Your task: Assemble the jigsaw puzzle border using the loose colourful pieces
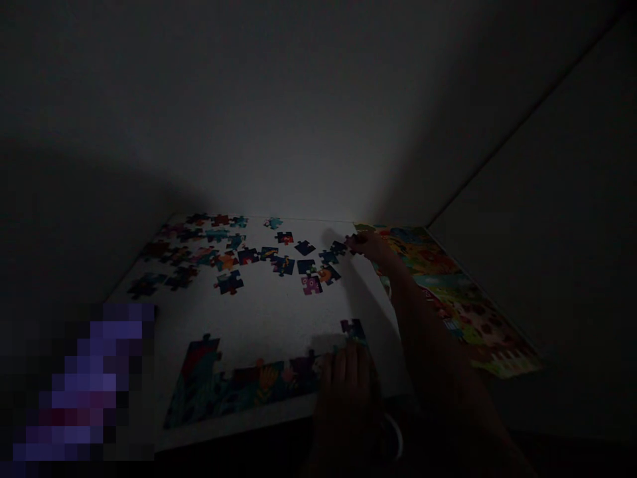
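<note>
The scene is very dark. My right hand (371,245) reaches far across a white table (279,312), its fingertips on a loose puzzle piece (352,240) at the right end of a scatter of several coloured pieces (249,255). My left hand (346,372) rests fingers-down on the near edge, pressing the right end of a joined strip of puzzle (239,388). A single piece (352,327) lies just above that hand.
A colourful picture sheet or box lid (448,292) lies along the table's right side under my right forearm. Plain walls meet in a corner behind the table. A blurred pixelated patch (84,385) covers the lower left.
</note>
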Motion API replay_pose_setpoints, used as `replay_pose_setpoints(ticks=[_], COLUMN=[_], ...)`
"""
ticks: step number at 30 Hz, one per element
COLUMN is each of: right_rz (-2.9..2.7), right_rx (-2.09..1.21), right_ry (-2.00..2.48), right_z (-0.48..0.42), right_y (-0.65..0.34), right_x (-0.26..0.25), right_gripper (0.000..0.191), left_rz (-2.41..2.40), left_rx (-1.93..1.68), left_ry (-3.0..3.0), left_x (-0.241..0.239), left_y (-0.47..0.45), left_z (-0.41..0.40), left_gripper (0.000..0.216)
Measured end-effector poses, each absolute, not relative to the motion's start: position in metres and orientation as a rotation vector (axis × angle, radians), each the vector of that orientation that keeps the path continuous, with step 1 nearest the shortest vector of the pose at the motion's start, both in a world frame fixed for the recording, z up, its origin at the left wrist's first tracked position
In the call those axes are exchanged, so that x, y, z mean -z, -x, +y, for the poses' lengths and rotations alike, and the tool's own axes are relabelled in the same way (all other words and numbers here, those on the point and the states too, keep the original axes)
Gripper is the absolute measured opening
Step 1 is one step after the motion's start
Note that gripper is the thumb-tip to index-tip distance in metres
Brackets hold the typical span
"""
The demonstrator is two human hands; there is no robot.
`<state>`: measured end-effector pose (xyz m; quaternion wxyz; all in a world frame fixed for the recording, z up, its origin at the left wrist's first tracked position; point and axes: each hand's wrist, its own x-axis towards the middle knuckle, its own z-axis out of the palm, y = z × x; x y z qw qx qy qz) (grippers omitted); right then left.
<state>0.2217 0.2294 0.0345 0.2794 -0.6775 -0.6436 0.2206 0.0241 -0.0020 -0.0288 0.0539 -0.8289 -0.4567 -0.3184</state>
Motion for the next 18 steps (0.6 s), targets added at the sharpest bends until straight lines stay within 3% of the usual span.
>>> replay_pose_setpoints(ticks=[3, 6, 11, 18], right_rz=[-1.62, -1.557, -1.464, -1.608], right_rx=[-1.109, -1.375, -1.262, -0.862], right_ry=[1.457, 1.31, 1.342, 1.606], right_z=[0.163, 0.114, 0.098, 0.094], right_y=[-0.207, -0.19, -0.178, -0.18], right_x=[-0.039, -0.027, -0.005, 0.002], right_gripper=[0.043, 0.041, 0.041, 0.033], left_rz=[-1.416, -1.447, -1.457, -1.435], left_rx=[0.981, 0.979, 0.947, 0.886], left_ry=[2.519, 2.524, 2.538, 2.544], left_x=[0.028, 0.026, 0.023, 0.019], left_y=[-0.025, -0.027, -0.027, -0.026], left_z=[-0.003, -0.005, -0.005, -0.005], left_gripper=[0.038, 0.038, 0.037, 0.037])
